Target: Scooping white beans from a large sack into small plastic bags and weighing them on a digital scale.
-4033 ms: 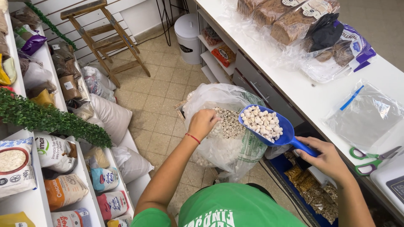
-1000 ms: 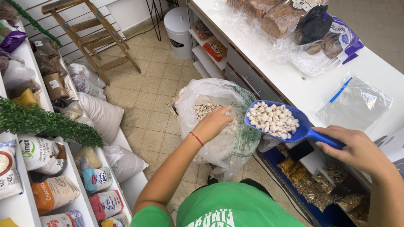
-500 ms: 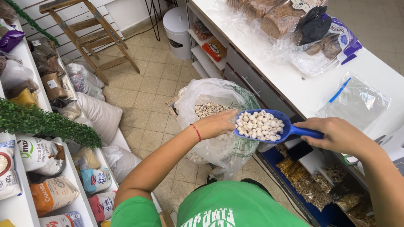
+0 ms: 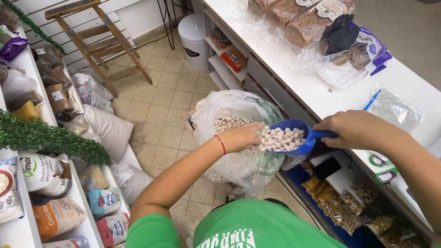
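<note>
Best to keep the blue scoop point(image 4: 294, 138) level in the clenched right hand point(image 4: 356, 131), heaped with white beans point(image 4: 280, 139) above the open clear sack point(image 4: 239, 138), left hand point(image 4: 241, 137) cupped with curled fingers at its lip, beside a white surface point(image 4: 317, 98) holding bagged bread point(image 4: 298, 20), tiled floor point(image 4: 161, 105) below.

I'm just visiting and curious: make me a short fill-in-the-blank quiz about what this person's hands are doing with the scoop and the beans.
1. The right hand grips the handle of a scoop whose colour is ____.
2. The scoop is loaded with white ____.
3. The left hand touches the scoop's front edge, above an open clear plastic sack that stands on the ____.
4. The left wrist wears a thin bracelet coloured ____.

Missing words: blue; beans; floor; red
</note>
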